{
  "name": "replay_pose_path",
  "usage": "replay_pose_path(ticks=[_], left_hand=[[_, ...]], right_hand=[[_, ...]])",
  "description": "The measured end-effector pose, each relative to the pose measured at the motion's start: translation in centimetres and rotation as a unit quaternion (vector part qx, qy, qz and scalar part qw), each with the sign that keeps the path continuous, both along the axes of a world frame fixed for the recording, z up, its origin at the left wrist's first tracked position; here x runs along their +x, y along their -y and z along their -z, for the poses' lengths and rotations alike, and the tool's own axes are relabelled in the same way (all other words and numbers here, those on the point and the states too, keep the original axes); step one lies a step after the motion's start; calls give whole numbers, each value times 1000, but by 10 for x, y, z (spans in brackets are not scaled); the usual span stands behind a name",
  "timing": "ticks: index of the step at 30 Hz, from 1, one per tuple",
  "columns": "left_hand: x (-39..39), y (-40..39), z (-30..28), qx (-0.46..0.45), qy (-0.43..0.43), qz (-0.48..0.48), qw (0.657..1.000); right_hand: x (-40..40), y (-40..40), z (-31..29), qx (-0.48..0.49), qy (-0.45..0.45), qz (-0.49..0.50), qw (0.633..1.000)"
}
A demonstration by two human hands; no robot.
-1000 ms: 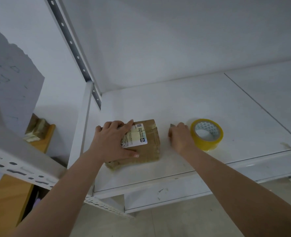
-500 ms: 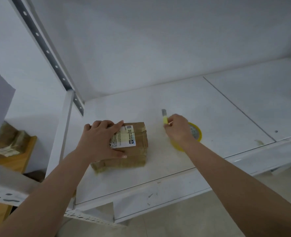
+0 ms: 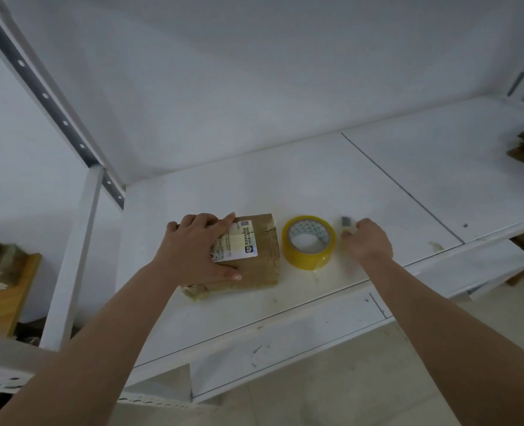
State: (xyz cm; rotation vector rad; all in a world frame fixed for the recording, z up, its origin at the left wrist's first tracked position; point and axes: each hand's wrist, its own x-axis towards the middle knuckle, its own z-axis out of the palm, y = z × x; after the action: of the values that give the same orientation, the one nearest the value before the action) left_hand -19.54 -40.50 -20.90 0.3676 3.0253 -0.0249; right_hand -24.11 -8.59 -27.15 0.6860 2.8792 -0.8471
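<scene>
1. White shelf (image 3: pixel 285 186): 2 boards meet at a seam to your right; everything listed below sits on the left board, near its front edge.

2. Upright post (image 3: pixel 70 256): white metal, at the shelf's left end.

3. Cardboard parcel (image 3: pixel 263 259): 1 brown box wrapped in clear tape, lying flat on the shelf. It sits just left of the tape roll, close to it but not visibly touching.

4. Your left hand (image 3: pixel 196 245): laid flat on top of the parcel's left half, fingers stretched out and thumb along the near side, pressing down rather than gripping.

5. Your right hand (image 3: pixel 368 241): low over the shelf just right of the tape roll, fingers curled round the utility knife.

6. Tape roll (image 3: pixel 306 261): 1 yellow roll, lying on its side between the parcel and your right hand.

7. Label (image 3: pixel 239 245): white, printed, stuck on the parcel's top, partly under your left hand.

8. Utility knife (image 3: pixel 347 223): its grey tip sticks out beyond your right hand, pointing away from you.
</scene>
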Motion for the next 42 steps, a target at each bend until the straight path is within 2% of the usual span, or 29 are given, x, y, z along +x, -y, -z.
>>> replay_pose_path(ticks=[2, 4, 5, 7, 9, 11, 12, 17, 19, 20, 22, 23, 25, 28, 31, 36, 38, 42], left_hand=[[3, 1, 5, 3, 11, -9, 1000], [2, 2, 7, 11, 11, -16, 1000], [1, 2, 7, 13, 10, -17, 1000], [0, 2, 7, 16, 9, -19, 1000], [1, 1, 7, 23, 3, -19, 1000], [2, 2, 6, 36, -4, -19, 999], [2, 3, 5, 42, -7, -21, 999], [-4, -3, -5, 47, -21, -8, 999], [-8, -11, -9, 49, -32, 8, 998], [-9, -16, -9, 44, -37, 18, 998], [-11, -29, -7, 16, -25, 40, 999], [-11, -36, -3, -3, -4, 49, 999], [-9, -47, 6, -36, 46, 54, 997], [-11, -49, 7, -20, 86, 41, 995], [-11, -46, -1, 46, 75, 33, 996], [-4, -44, -13, 159, -16, 37, 987], [1, -48, -19, 265, -31, 31, 963], [11, -67, -34, 452, -22, 6, 892]], right_hand=[[0, 6, -7, 62, -62, -73, 993], [0, 15, -15, 91, -149, -216, 961], [0, 19, -19, 96, -150, -297, 938], [2, 23, -23, 125, -49, -424, 896], [5, 23, -21, 193, 60, -484, 851], [7, 19, -17, 263, 85, -494, 824], [8, 17, -17, 281, 71, -487, 824], [-3, 3, -42, 234, -25, -379, 895], [-9, -5, -64, 129, -76, -316, 937], [-11, -8, -75, 41, -83, -289, 953], [-9, -9, -95, -152, -83, -258, 950], [-5, -8, -103, -211, -77, -256, 940], [3, -2, -114, -254, -55, -279, 924], [13, 16, -127, -278, -39, -320, 905], [18, 33, -137, -288, -28, -357, 888], [20, 53, -147, -304, -2, -389, 870], [20, 59, -150, -298, -10, -390, 871], [20, 70, -160, -284, -21, -410, 866]])
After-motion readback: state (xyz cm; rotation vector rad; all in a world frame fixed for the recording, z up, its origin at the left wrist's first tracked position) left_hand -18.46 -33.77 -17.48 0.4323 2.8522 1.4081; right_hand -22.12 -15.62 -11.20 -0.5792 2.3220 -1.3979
